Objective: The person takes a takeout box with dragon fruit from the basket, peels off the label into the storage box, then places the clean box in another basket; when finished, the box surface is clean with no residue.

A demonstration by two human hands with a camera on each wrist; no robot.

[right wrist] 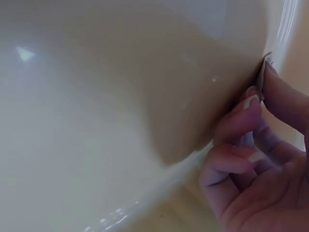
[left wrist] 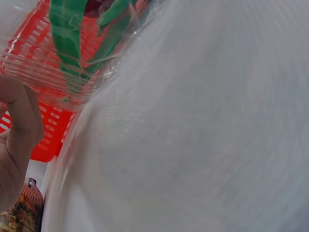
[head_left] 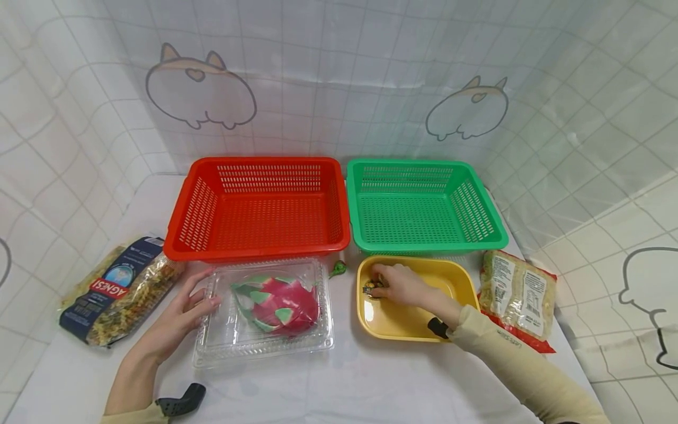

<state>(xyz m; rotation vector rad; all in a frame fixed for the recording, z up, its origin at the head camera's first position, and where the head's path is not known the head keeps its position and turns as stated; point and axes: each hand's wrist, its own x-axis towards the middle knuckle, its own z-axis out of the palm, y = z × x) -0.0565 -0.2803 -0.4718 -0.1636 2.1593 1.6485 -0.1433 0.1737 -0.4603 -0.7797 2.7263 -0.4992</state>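
My left hand (head_left: 185,318) rests its fingers at the left edge of a clear plastic clamshell box (head_left: 222,344), which holds a pink and green dragon fruit (head_left: 288,306). Over in the yellow basin (head_left: 413,331), my right hand (head_left: 405,285) pinches a small, thin, dark item with gold patches (head_left: 373,290) near the left wall. In the right wrist view, thumb and fingertips meet on this thin item (right wrist: 262,79); its kind is unclear. The left wrist view shows curled fingers of the left hand (left wrist: 19,130) beside the clear box (left wrist: 43,72).
Behind stand a red basket (head_left: 259,250) and a green basket (head_left: 429,241), side by side. A pasta bag (head_left: 119,288) lies at the left, a noodle pack (head_left: 519,294) at the right. A small green piece (head_left: 338,269) lies between box and basin.
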